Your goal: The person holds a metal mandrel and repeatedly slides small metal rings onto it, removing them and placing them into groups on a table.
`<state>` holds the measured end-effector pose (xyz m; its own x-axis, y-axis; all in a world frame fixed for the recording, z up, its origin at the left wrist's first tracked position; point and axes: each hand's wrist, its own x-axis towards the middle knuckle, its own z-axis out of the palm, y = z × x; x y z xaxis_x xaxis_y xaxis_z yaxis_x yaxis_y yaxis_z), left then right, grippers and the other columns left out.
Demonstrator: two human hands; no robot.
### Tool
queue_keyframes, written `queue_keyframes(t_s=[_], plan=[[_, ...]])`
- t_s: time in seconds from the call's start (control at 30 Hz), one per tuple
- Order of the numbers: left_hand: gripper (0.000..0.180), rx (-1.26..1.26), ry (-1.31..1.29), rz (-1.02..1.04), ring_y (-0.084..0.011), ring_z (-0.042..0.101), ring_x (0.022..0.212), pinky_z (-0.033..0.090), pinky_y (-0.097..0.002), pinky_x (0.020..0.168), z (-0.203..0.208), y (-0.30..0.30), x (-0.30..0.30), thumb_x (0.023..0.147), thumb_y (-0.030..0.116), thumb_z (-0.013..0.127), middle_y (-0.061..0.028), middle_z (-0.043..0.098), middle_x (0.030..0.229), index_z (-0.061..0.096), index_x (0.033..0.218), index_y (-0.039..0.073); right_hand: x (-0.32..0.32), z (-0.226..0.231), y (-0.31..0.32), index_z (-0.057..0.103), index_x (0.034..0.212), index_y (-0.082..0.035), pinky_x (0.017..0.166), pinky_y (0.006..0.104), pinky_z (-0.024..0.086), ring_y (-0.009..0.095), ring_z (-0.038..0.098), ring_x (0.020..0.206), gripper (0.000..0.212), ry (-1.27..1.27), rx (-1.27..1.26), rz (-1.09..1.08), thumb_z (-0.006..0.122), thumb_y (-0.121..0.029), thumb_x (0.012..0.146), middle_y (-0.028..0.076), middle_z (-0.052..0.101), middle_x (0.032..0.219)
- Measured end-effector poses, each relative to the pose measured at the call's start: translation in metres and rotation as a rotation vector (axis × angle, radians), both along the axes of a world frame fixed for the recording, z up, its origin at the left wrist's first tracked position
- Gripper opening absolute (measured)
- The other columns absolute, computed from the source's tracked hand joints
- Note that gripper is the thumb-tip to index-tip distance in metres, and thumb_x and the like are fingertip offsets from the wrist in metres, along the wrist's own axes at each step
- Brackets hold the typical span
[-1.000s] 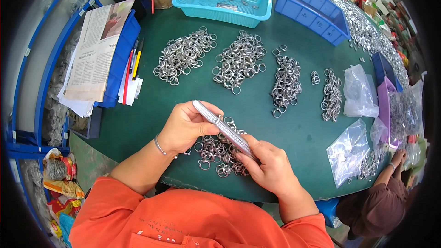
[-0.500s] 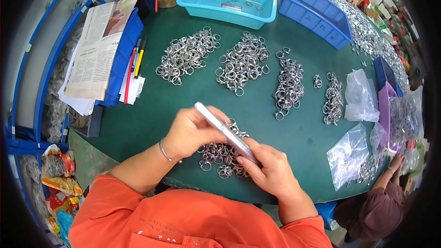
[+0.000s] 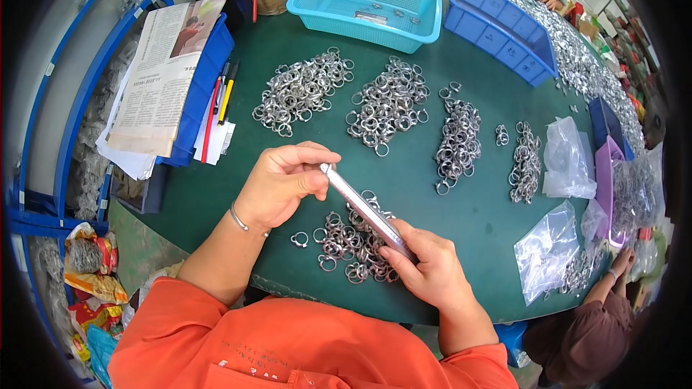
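Observation:
My right hand [image 3: 435, 263] is closed around the thick end of a tapered metal ring mandrel [image 3: 369, 210], held slantwise above the table. At its narrow upper tip, the thumb and fingers of my left hand [image 3: 280, 184] pinch together; whether a ring is between them is too small to tell. A metal bracelet circles my left wrist. Beneath the mandrel lies a pile of silver-coloured rings [image 3: 344, 241], partly hidden by it and by my right hand. One loose ring [image 3: 299, 239] sits left of that pile.
Farther off are several ring piles [image 3: 388, 104] on the green table [image 3: 231, 205]. A turquoise basket [image 3: 364, 32] and blue bin [image 3: 497, 42] stand behind them. Newspaper [image 3: 162, 79] and pens are at left, plastic bags [image 3: 548, 248] at right. Other people [image 3: 587, 335] sit at the right and far right.
My left hand has drawn back along the mandrel to its tip, uncovering more of the pile and the loose ring. My right hand keeps its grip. The whole view has shifted slightly.

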<state>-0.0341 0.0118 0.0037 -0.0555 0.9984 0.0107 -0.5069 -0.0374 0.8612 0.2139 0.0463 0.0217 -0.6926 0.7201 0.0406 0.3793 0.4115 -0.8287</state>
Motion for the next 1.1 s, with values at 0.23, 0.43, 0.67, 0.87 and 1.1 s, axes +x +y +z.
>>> queue_keyframes(t_s=[0.23, 0.43, 0.67, 0.87, 1.1], plan=[[0.033, -0.109, 0.275, -0.201, -0.0199, 0.060, 0.083, 0.050, -0.0297, 0.074, 0.010, 0.001, 0.020, 0.056, -0.010, 0.074, -0.0145, 0.062, 0.091, 0.065, 0.087, -0.004, 0.000, 0.001, 0.001, 0.056, 0.109, -0.006, 0.055, 0.0351, 0.049, 0.028, 0.060, 0.061, 0.032, 0.053, 0.054, 0.031, 0.064, -0.015, 0.079, 0.013, 0.060, 0.073], [0.032, -0.068, 0.266, -0.224, -0.0180, 0.058, 0.082, 0.049, -0.0252, 0.070, 0.002, 0.001, 0.022, 0.057, -0.008, 0.075, -0.0125, 0.059, 0.091, 0.066, 0.088, -0.004, 0.001, 0.001, 0.000, 0.055, 0.109, -0.006, 0.055, 0.0357, 0.048, 0.028, 0.059, 0.062, 0.034, 0.005, 0.091, 0.074, 0.064, -0.016, 0.078, 0.011, 0.060, 0.071], [0.029, 0.012, 0.306, -0.281, -0.0128, 0.057, 0.085, 0.049, -0.0229, 0.072, 0.002, 0.001, 0.021, 0.065, -0.006, 0.073, -0.0064, 0.056, 0.094, 0.065, 0.093, -0.002, 0.000, -0.002, 0.000, 0.055, 0.108, -0.008, 0.055, 0.0374, 0.048, 0.029, 0.059, 0.063, 0.032, 0.005, 0.100, 0.065, 0.063, -0.017, 0.079, 0.011, 0.059, 0.071], [0.025, -0.032, 0.318, -0.146, -0.0127, 0.057, 0.076, 0.047, -0.0218, 0.064, 0.005, -0.001, 0.032, 0.060, -0.006, 0.074, -0.0097, 0.058, 0.086, 0.065, 0.083, -0.004, 0.002, -0.004, 0.000, 0.056, 0.109, -0.008, 0.055, 0.0368, 0.047, 0.030, 0.059, 0.063, 0.032, 0.076, 0.076, 0.061, 0.063, -0.017, 0.079, 0.011, 0.059, 0.072], [0.015, -0.007, -0.002, 0.255, -0.0108, 0.058, 0.071, 0.049, -0.0233, 0.063, 0.015, 0.037, 0.003, 0.085, 0.008, 0.056, -0.0080, 0.063, 0.088, 0.062, 0.092, -0.004, 0.016, 0.006, 0.013, 0.058, 0.110, -0.004, 0.049, 0.0232, 0.041, 0.007, 0.050, 0.052, 0.030, 0.155, -0.438, -0.026, 0.062, -0.018, 0.083, 0.002, 0.057, 0.063]])
